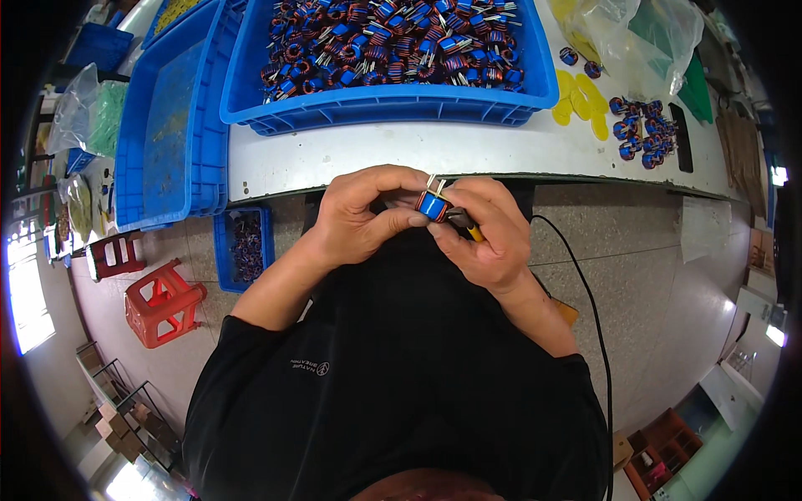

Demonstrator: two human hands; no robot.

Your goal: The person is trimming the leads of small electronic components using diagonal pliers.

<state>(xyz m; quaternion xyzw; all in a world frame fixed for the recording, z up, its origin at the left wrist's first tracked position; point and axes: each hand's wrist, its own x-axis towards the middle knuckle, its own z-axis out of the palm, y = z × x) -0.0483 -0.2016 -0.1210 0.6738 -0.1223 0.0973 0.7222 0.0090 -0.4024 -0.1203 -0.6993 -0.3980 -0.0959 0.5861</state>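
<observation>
In front of my chest I hold a toroidal coil (pixel 433 206) with a blue body, copper-coloured windings and pale wire leads pointing up. My left hand (pixel 361 214) is closed on the coil, its thumb at the lower left side. My right hand (pixel 491 231) is closed around a small hand tool (pixel 469 225) with a yellow and black handle, close against the coil's right side. The tool's working end is dark and partly hidden, so its exact kind does not show. Similar coils (pixel 401 46) fill a large blue bin (pixel 393 104) on the table beyond my hands.
Finished-looking coils (pixel 643 134) stand grouped at the table's right, beside yellow oval pieces (pixel 582 98), a black flat bar (pixel 681 138) and a clear plastic bag (pixel 652 50). Another blue bin (pixel 171 125) is left. A red stool (pixel 163 305) and a small blue crate (pixel 245 250) stand below.
</observation>
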